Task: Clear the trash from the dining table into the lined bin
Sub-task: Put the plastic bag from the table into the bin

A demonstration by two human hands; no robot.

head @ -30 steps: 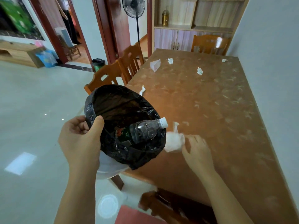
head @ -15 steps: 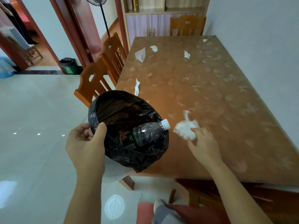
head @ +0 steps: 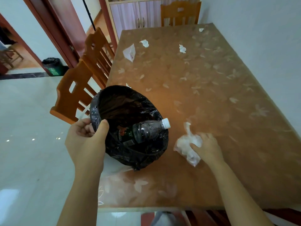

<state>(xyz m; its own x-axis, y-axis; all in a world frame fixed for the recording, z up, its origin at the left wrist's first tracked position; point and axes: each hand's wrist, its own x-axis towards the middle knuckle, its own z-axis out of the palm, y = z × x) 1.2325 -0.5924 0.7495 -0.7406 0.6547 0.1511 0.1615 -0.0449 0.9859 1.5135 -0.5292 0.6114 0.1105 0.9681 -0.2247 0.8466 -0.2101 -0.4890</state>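
Your left hand [head: 84, 141] grips the near rim of the bin [head: 128, 124], thumb hooked inside the black liner and fingers [head: 83, 128] curled round the outside, holding it tilted at the table's [head: 211, 95] left edge. A plastic bottle [head: 143, 130] with a white cap lies slanted inside the bin, cap poking over the rim. Your right hand [head: 206, 147] rests on the table just beside the bin, its fingers [head: 195, 146] pinched on a crumpled white tissue wad [head: 187, 144] that lies on the table. Farther up the table sit a folded paper scrap [head: 129, 52] and small tissue balls [head: 182, 48], well apart from your hands.
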